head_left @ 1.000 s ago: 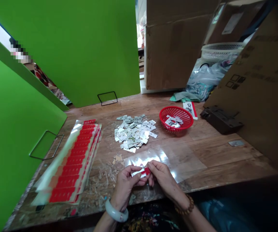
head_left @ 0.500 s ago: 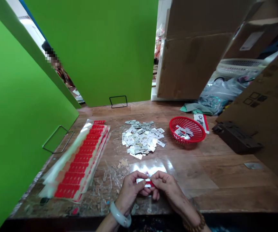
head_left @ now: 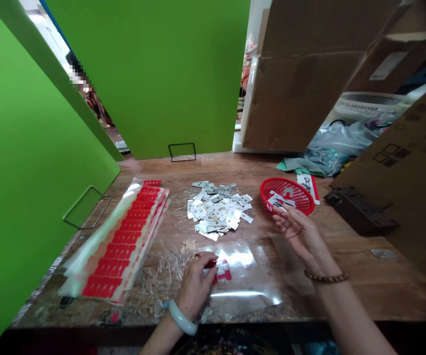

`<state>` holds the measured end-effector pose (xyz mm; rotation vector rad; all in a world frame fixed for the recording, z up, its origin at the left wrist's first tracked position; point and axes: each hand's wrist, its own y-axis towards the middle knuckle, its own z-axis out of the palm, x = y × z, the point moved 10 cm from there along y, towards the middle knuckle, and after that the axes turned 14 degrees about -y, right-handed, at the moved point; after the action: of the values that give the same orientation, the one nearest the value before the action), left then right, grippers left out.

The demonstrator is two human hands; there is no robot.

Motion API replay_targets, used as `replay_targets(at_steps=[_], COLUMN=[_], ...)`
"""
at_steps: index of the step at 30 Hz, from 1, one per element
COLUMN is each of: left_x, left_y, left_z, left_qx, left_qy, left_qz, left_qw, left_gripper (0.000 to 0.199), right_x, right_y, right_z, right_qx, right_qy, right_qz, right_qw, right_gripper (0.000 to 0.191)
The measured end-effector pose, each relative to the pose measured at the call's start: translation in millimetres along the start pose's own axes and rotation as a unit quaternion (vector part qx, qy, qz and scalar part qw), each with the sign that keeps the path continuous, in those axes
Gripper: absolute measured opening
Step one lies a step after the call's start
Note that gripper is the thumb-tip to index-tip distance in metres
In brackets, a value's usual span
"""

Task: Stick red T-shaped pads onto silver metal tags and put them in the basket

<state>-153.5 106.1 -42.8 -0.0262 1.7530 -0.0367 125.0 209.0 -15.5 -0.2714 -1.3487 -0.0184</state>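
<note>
My left hand (head_left: pixel 197 280) rests at the near middle of the table, thumb and fingers apart, beside a red cut-out piece (head_left: pixel 223 277) on a clear plastic sheet (head_left: pixel 248 301). Whether its fingertips pinch the red piece is hard to see. My right hand (head_left: pixel 297 230) is at the near edge of the red basket (head_left: pixel 305 191), with a small whitish plate (head_left: pixel 280 210) between thumb and index finger. More small plates lie in the basket. A pile of silvery plates (head_left: pixel 218 209) sits left of it.
Layered sheets with red strips (head_left: pixel 115 254) lie at the left. Green boards (head_left: pixel 142 79) and a cardboard box (head_left: pixel 290 98) stand behind. On the right are a dark metal block (head_left: pixel 361 209), a card (head_left: pixel 309 187) and a cloth (head_left: pixel 303 166).
My right hand has left my left hand and moved right and forward to the basket with the plate. My left hand no longer holds the plate and stays near the red piece.
</note>
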Motion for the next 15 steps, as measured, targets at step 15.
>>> replay_targets(at_steps=[15], left_x=[0], left_y=[-1], left_z=[42.8], left_qx=[0.076], left_qy=[0.162], left_qz=[0.074], left_qw=[0.981], left_gripper=[0.05], right_x=[-65], right_y=[-100], right_z=[106], right_qx=[0.117], right_qy=[-0.537], right_qz=[-0.24], right_qw=[0.8], right_gripper=[0.019])
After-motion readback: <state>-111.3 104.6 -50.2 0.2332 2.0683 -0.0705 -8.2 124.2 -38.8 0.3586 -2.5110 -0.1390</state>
